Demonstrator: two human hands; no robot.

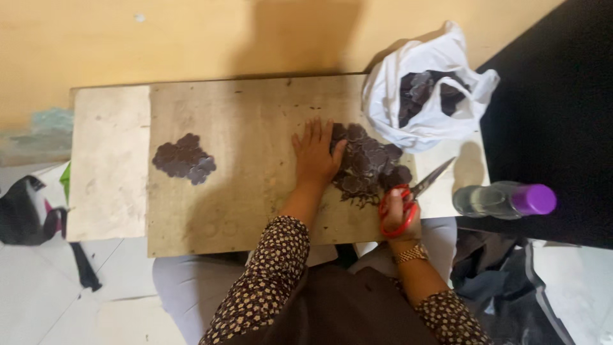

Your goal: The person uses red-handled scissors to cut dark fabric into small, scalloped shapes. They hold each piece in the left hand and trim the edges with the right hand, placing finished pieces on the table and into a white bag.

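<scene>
My left hand (315, 155) lies flat, fingers spread, on a wooden board (249, 211), touching the left edge of a loose heap of dark round fabric pieces (370, 163). My right hand (401, 214) grips red-handled scissors (415, 191), their blades pointing up to the right, just beside the heap. A joined patch of the same dark rounds (184, 158) sits on the board's left part, away from both hands.
A white plastic bag (426, 96) with more dark pieces stands at the board's far right corner. A clear bottle with a purple cap (504, 199) lies to the right. Dark cloth (22, 211) lies on the pale floor at left.
</scene>
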